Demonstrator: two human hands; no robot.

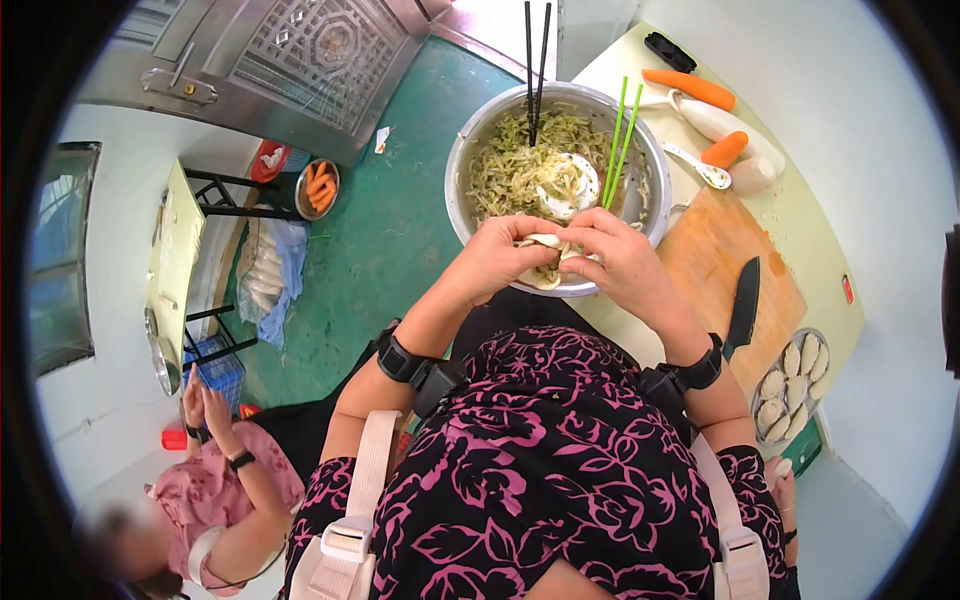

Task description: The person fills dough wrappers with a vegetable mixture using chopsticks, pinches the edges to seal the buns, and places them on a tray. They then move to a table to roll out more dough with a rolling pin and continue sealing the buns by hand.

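Note:
Over the near rim of a large metal bowl, my left hand and my right hand meet around a dumpling. Both hands are closed, thumbs and fingers pinching the edges of its pale dough wrapper; some filling seems to show between them. Shredded green and white filling lies in the bowl, with a white dish or spoon partly buried in it. Black chopsticks and green chopsticks stand in the bowl.
Right: a cutting board, knife, white spoon, carrots, white radish, and a tray of dumplings. A co-worker in pink sits lower left; another person's hand shows lower right. A carrot bucket stands left.

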